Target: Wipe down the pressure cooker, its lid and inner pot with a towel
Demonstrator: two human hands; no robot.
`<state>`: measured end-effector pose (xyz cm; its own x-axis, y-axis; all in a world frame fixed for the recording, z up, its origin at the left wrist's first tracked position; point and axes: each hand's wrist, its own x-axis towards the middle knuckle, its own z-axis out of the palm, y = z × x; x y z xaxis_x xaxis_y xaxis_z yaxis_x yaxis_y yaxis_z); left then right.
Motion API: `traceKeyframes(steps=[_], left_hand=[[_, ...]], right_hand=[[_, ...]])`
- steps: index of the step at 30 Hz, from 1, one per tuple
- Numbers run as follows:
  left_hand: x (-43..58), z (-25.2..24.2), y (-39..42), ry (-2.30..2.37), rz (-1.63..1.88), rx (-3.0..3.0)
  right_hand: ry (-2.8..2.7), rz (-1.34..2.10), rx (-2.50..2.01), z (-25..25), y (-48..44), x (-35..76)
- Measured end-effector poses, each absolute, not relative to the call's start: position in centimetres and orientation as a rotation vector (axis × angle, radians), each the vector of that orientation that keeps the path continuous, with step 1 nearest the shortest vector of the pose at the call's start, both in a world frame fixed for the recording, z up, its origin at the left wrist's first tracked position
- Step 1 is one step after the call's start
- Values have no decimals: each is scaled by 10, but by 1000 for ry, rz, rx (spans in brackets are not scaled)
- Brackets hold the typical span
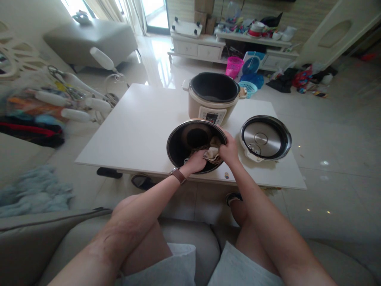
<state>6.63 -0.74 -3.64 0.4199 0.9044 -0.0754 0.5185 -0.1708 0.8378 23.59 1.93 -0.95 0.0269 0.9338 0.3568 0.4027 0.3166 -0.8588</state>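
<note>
A dark inner pot (177, 140) is tipped toward me at the near edge of the white table. Inside it, my left hand (196, 161), with a brown watch strap on its wrist, is closed on a brownish, patterned cloth (213, 153). My right hand (229, 150) grips the pot's right rim, its thumb side close to the cloth; the fingers behind the rim are hidden. Just behind stands the cream electric pressure cooker (195, 101), its top uncovered. To the right lies its lid (268, 139), metal underside up.
The white table (127, 131) carries the cooker parts, with a small sticker (226, 175) near its front edge. A white floor lamp (101, 59) leans in at left. Beyond are a pink basket (234, 66), a light-blue basket (248, 88) and a cluttered TV cabinet (199, 51).
</note>
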Motion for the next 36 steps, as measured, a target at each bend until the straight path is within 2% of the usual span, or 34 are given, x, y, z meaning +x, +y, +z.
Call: traceKeyframes(steps=[3,5,8,14,21,25,33,36], left_hand=[[73,-36,-7,1220,781,1610],[76,-35,-9,1216,772,1639],[74,-31,-13,1189,571,1894],[51,-15,-12,1414,-122,2274],[45,-9,-13,1456,-248,2329],[47,-14,-11,1403,-171,2311],[87,-42,-7,1290,722,1491],[93,-41,-12,1224,738,1555]], right_hand=[[-1514,656,-1220,-16,20,237],[-1500,652,-1227,-19,20,239],[-1487,635,-1256,-22,22,244],[-1554,618,-1298,-11,24,254],[-1663,574,-1265,4,21,250],[-1619,592,-1285,2,19,252],[-1564,619,-1281,-1,17,253],[-1539,618,-1303,-2,17,253]])
